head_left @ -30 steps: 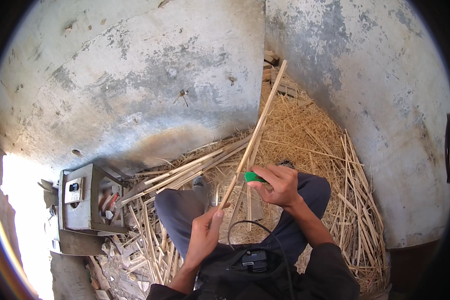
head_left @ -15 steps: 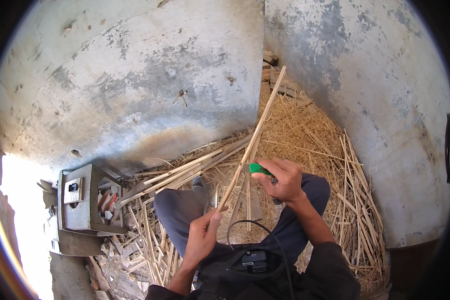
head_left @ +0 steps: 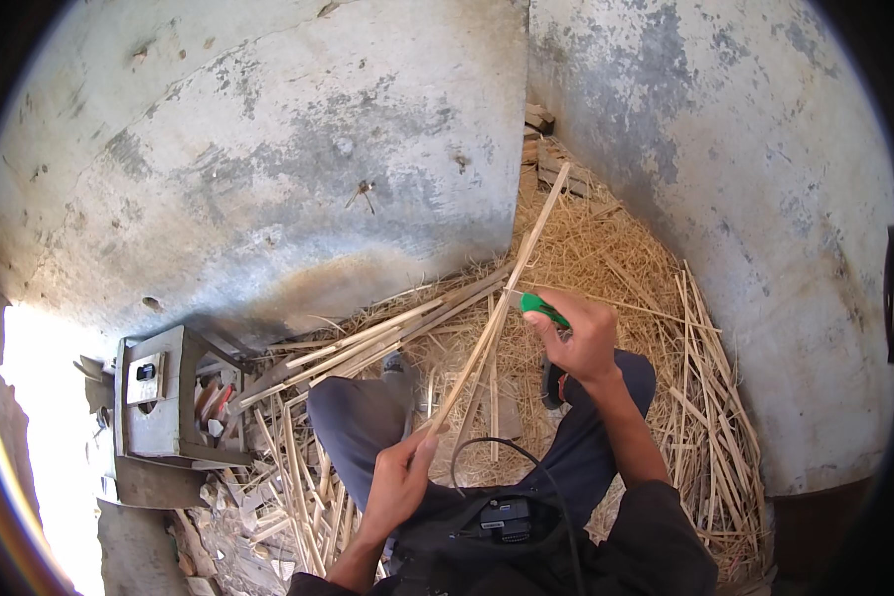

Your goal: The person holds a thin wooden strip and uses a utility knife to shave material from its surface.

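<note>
A long pale wooden strip [head_left: 479, 353] slants up and to the right from my left hand [head_left: 400, 478], whose fingers are closed round its near end. My right hand [head_left: 583, 338] grips a green-handled knife [head_left: 544, 306]. Its blade, small in view, touches or nearly touches the strip above its middle. The far end of the strip rises toward the corner of the walls. Both hands are over the gap between my knees.
Curled shavings [head_left: 606, 253] cover the floor ahead. A heap of strips [head_left: 710, 427] lies at the right wall, with more strips [head_left: 368, 343] at the left. A worn grey wooden box [head_left: 174, 397] stands at the far left. A black cable [head_left: 526, 452] loops over my lap.
My right hand and the knife have moved away from me along the strip, up and slightly right. The strip's far end has dropped a little; my left hand keeps its hold.
</note>
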Tool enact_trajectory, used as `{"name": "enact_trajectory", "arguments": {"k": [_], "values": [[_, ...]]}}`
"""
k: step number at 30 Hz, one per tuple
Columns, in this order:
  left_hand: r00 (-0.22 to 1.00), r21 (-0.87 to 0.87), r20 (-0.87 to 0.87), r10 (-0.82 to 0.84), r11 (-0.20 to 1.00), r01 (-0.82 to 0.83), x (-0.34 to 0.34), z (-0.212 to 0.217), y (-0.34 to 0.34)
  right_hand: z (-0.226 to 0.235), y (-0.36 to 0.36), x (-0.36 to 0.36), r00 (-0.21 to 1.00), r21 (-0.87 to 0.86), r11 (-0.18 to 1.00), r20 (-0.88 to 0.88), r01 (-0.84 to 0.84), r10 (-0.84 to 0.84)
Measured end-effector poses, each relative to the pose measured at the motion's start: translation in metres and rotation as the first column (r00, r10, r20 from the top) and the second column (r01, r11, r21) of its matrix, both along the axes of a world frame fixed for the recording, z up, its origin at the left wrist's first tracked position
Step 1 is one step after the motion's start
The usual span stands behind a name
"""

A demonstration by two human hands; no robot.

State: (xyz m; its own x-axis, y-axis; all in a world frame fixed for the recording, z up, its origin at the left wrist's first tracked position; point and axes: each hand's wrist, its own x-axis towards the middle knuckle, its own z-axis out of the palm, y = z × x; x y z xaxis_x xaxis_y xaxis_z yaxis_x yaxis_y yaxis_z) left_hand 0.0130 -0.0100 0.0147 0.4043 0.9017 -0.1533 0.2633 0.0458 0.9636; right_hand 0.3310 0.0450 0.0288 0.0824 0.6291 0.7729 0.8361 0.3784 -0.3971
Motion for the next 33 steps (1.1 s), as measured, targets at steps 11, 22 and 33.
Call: {"name": "enact_trajectory", "arguments": {"k": [11, 22, 33], "values": [[0.999, -0.026, -0.021, 0.027, 0.999, -0.027, -0.003, 0.001, -0.002, 0.001, 0.006, 0.003, 0.998, -0.022, 1.0, 0.057, 0.018, -0.017], [0.995, 0.018, -0.104, -0.011, 1.0, 0.013, -0.021, -0.016, -0.014, 0.008, 0.018, 0.053, 0.968, -0.049, 0.971, -0.075, 0.236, -0.239], [0.991, -0.017, -0.133, -0.018, 1.0, 0.016, -0.023, -0.013, -0.01, 0.015, 0.043, 0.093, 0.935, -0.22, 0.917, -0.052, 0.332, -0.351]]}}
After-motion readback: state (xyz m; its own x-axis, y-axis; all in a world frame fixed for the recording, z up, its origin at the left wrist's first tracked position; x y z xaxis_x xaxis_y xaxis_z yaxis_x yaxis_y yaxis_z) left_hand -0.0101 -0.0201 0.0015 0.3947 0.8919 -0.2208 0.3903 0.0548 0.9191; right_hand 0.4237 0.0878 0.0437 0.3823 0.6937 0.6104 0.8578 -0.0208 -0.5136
